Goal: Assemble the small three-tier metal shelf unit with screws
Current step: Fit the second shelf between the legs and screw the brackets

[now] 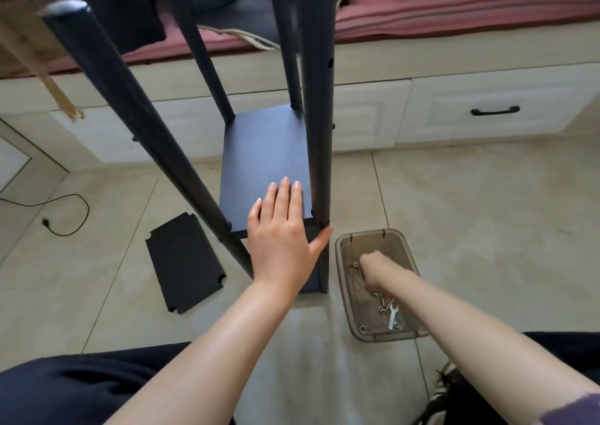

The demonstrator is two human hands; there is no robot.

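Shelf unit (264,161) stands on the tiled floor (470,213), dark poles rising toward me, one mounted shelf board between them. I see the left hand (284,230) flat on that board, fingers straight, thumb touching the near right pole (319,116). Right hand (376,270) reaches down into the brown plastic tray (344,282) just right of the unit, fingers curled; I can't tell if it pinches anything. Small wrench (393,317) and screws (383,304) lie in the tray. Loose shelf panel (185,262) lies flat on the floor to the left.
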